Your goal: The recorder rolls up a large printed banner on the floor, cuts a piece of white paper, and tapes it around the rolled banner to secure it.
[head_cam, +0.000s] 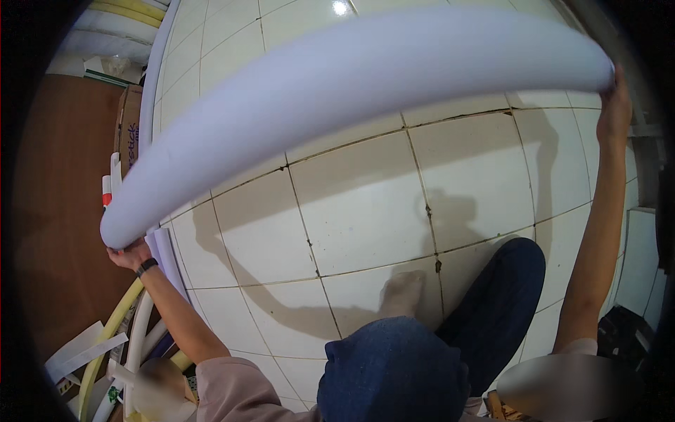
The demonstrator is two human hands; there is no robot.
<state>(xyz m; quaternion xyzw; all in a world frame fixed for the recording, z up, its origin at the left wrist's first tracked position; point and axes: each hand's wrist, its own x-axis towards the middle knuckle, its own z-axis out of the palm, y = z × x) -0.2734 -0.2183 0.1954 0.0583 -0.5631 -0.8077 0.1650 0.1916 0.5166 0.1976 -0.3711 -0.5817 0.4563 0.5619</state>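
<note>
A long, thick white roll (348, 84), apparently of paper or vinyl sheeting, spans the view above the tiled floor. Its bowed look may come from the lens. My left hand (129, 255), with a dark band on the wrist, supports the roll's left end from below; some of its fingers are hidden behind it. At the far right, my right hand (615, 116) grips the other end, its fingertips largely out of sight. Both arms are spread wide. Below the roll, my knees in blue jeans (395, 364) and one bare foot (403, 293) rest over the floor.
White floor tiles (353, 221) lie beneath. Along the left run a long pale roll (158, 68), a cardboard box (128, 113) and a brown panel (68, 174). Yellow and white rolls (108, 337) crowd the lower left. A black object (625, 332) sits at lower right.
</note>
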